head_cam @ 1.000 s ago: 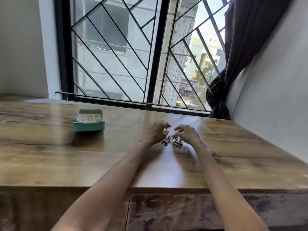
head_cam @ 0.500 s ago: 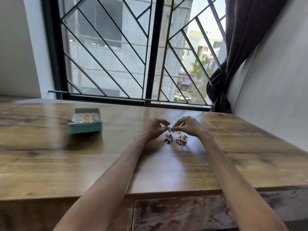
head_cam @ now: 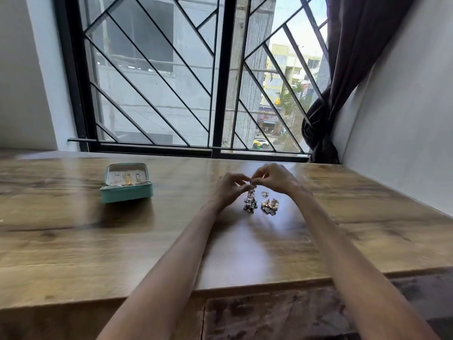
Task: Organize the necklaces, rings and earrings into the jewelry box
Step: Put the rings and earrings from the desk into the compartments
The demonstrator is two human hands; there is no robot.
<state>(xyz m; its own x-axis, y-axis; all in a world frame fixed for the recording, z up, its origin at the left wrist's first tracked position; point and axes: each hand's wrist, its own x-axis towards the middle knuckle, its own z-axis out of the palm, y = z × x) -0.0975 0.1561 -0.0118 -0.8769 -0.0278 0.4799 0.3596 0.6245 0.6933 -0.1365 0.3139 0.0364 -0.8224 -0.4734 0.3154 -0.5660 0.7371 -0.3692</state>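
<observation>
Both hands [head_cam: 252, 185] lifted earring [head_cam: 252, 190], now dangling

We are getting strong daylight through the barred window [head_cam: 220, 77] straight ahead; the sky patch at upper right is blowing out to near white. The wooden table [head_cam: 73, 241] is catching a pale sheen between the forearms and a soft vertical streak of glare on the left. The teal box [head_cam: 126, 192] is throwing a dark, soft-edged shadow toward us. The curtain [head_cam: 348, 69] is reading almost black, detail lost. We are seeing wide-angle bending: window bars and the right wall are leaning outward. Motion blur is smearing the table's left and right ends. The small jewelry pile [head_cam: 259, 204] is looking soft, individual pieces hard to resolve.
</observation>
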